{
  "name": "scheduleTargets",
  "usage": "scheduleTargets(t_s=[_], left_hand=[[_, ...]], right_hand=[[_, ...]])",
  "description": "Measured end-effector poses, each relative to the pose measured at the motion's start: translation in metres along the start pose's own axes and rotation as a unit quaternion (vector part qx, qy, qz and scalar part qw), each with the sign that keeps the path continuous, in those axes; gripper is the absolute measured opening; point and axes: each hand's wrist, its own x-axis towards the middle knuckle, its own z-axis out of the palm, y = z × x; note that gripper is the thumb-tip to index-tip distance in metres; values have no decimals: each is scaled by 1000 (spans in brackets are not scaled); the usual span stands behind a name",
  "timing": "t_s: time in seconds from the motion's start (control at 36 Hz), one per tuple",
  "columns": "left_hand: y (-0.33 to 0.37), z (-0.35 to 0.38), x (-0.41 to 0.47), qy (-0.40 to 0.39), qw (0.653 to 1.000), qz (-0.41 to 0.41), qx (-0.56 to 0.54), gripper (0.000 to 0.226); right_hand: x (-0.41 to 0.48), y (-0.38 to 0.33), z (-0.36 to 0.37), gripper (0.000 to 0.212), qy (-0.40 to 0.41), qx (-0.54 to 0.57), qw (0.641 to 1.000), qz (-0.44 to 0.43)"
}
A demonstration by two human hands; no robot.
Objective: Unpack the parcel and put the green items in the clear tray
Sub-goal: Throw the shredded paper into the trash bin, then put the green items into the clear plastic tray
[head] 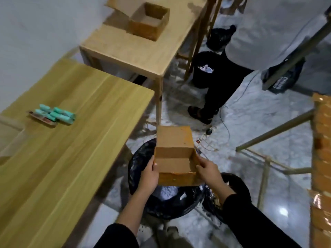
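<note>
Head view: both hands grip an open cardboard parcel [176,156], left hand [149,173] on its left wall, right hand [208,170] on its right, above a black-lined bin [139,176]. Green items [57,114] sit in the clear tray [42,118] on the counter [71,158], far left.

sleeves: black, long | left hand [149,176], right hand [209,171]: bare

Both arms outstretched, left hand [148,176] and right hand [208,171] apart, fingers curled in grip
</note>
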Motion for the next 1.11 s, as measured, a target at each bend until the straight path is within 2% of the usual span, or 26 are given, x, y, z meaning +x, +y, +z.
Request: scheduleTargets(t_s=[0.11, 0.31, 0.44, 0.56, 0.67, 0.92, 1.11], left_hand=[[-24, 4, 11, 23, 997, -69, 16, 47], [-35, 1, 25, 2, 985, -61, 161, 48], [-25, 1, 33, -1, 967, -51, 248, 47], [-11, -2, 42, 6, 956, -36, 292, 52], [14, -9, 43, 12, 946, 10, 325, 54], [98, -58, 22, 157, 921, 130, 332, 52], [108, -158, 6, 319, 901, 113, 272, 51]], right_hand=[[11, 20, 36, 44, -55, 9, 998, 31], [33, 31, 58, 38, -85, -70, 992, 55], [52, 20, 49, 42, -103, -124, 987, 9], [65, 7, 40, 17, -89, -146, 984, -48], [72, -22, 28, 18, -77, -165, 978, -102], [76, -145, 14, 39, -56, -182, 949, -250], [63, -247, 47, 46, -94, -198, 914, -342]])
